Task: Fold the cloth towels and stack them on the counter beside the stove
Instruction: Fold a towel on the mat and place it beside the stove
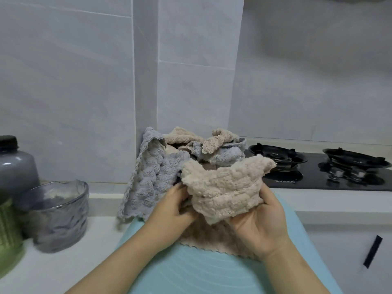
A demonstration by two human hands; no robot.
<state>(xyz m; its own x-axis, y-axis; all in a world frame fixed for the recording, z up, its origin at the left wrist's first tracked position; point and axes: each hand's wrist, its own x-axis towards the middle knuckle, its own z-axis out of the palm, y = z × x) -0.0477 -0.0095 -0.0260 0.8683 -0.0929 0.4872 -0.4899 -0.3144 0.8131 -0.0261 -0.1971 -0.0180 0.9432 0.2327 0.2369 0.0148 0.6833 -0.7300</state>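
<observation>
Counter [63, 270]: both hands grip beige towel [222, 187] nr stove [318, 172].

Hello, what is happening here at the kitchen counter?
A person holds a beige towel in both hands, left hand and right hand, above a light blue mat. It is still bunched, not folded. Behind it a heap of unfolded grey and beige towels lies beside the black stove.
</observation>
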